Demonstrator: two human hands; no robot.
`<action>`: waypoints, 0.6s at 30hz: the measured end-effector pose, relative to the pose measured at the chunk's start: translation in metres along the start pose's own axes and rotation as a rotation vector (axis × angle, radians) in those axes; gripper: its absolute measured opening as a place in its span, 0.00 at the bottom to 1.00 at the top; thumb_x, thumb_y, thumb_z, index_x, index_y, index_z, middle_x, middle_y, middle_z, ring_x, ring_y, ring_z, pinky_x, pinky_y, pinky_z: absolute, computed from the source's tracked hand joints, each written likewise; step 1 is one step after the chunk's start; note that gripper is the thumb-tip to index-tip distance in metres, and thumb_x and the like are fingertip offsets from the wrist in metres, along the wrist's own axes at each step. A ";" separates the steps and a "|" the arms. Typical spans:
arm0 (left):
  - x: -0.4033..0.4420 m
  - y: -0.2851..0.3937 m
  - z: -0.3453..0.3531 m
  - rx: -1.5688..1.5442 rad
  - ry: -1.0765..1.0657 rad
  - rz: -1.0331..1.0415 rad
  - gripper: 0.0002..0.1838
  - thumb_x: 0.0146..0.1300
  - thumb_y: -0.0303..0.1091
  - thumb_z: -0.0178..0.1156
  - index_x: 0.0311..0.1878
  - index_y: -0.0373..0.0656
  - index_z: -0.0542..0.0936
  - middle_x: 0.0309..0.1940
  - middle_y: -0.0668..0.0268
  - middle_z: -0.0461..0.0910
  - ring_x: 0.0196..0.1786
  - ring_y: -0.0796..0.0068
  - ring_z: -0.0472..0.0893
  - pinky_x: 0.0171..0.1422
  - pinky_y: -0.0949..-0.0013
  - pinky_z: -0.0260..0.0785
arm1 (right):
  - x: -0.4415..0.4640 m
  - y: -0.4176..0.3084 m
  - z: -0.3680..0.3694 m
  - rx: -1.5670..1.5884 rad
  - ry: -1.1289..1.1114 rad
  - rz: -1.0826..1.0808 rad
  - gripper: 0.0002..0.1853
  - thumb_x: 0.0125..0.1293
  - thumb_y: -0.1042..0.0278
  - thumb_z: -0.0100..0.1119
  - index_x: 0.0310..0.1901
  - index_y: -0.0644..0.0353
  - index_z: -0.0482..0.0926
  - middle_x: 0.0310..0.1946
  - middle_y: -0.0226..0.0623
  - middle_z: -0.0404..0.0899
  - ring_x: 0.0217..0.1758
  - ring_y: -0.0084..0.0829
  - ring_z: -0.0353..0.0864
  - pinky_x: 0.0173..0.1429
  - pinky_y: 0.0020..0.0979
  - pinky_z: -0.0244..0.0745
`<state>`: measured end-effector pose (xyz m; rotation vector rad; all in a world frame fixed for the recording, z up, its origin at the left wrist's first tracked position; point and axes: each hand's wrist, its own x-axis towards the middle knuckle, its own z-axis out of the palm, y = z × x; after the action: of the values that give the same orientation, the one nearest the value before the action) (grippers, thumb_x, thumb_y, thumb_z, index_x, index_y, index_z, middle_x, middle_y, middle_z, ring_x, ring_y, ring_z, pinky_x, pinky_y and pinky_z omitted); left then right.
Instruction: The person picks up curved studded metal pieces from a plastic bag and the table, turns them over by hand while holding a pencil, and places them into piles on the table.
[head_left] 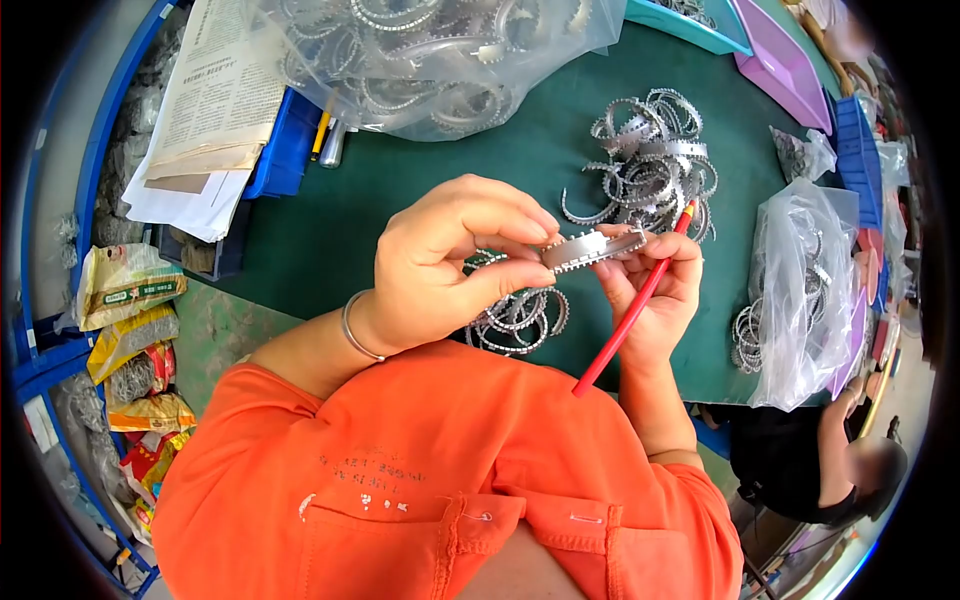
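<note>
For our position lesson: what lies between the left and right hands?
The head view shows a toothed strip between the left hand and right hand.

A single camera on the person's head looks forward and steeply down, over the orange shirt (420, 430) along the bottom edge, to the left hand (422, 248) and right hand (662, 312), close up in the middle, with the green table (330, 225) reaching away beyond; the wide, rounded view bends a blue shelf (50, 368) at far left and another person (785, 462) at far right

The pencil (634, 299) is red, the ring (577, 250) silver, the tabletop (330, 220) green.
</note>
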<state>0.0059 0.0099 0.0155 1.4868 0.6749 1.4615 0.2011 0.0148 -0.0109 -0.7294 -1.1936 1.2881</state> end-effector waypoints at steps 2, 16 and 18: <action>0.000 -0.001 0.002 0.027 -0.016 -0.002 0.15 0.46 0.14 0.62 0.40 0.34 0.73 0.42 0.53 0.73 0.40 0.71 0.76 0.41 0.72 0.72 | -0.001 0.000 0.002 0.090 -0.008 0.037 0.19 0.52 0.90 0.54 0.40 0.61 0.59 0.42 0.52 0.73 0.46 0.38 0.77 0.49 0.34 0.77; 0.094 0.057 -0.040 1.026 0.031 0.757 0.05 0.48 0.22 0.62 0.29 0.35 0.76 0.31 0.59 0.78 0.34 0.63 0.78 0.38 0.66 0.70 | 0.001 -0.006 -0.007 -0.406 -0.012 -0.105 0.10 0.52 0.86 0.58 0.26 0.64 0.65 0.28 0.46 0.79 0.29 0.28 0.79 0.33 0.24 0.74; 0.118 0.061 -0.054 1.208 0.208 0.670 0.06 0.52 0.26 0.60 0.32 0.34 0.77 0.34 0.56 0.79 0.38 0.61 0.79 0.42 0.64 0.70 | 0.001 -0.009 -0.007 -0.402 0.019 -0.109 0.10 0.53 0.86 0.57 0.26 0.64 0.65 0.28 0.46 0.79 0.28 0.26 0.78 0.32 0.23 0.75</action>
<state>-0.0416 0.0984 0.1173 2.6805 1.4305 1.8031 0.2102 0.0153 -0.0045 -0.9479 -1.4762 0.9576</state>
